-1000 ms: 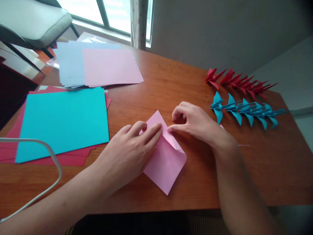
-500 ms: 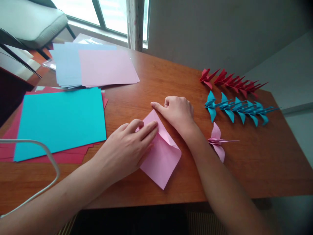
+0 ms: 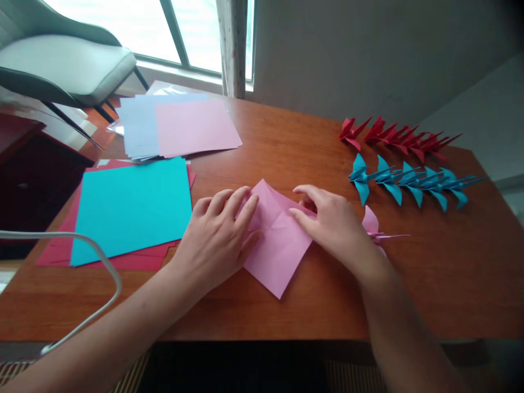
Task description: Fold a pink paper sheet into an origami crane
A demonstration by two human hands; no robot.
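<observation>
A pink sheet of origami paper (image 3: 278, 256) lies on the table with a corner toward me, crease lines crossing its middle. My left hand (image 3: 225, 226) rests on its left side, fingers stretched out and slightly apart. At the right corner, my right hand (image 3: 327, 218) has the paper's edge between thumb and fingers; its fingertips are partly hidden. Just beyond that hand sits a folded pink paper crane (image 3: 371, 221), partly covered by my wrist.
Blue paper cranes (image 3: 397, 177) and red paper cranes (image 3: 393, 134) stand in rows at the back right. Turquoise sheets (image 3: 135, 213) lie over red ones on the left, below pale blue and pink sheets (image 3: 196, 128). A white cable (image 3: 102, 256) curves at the left.
The folded flap of the pink paper has been opened out, leaving creases showing. My right hand has moved from the top corner to the right corner. The view has shifted slightly left.
</observation>
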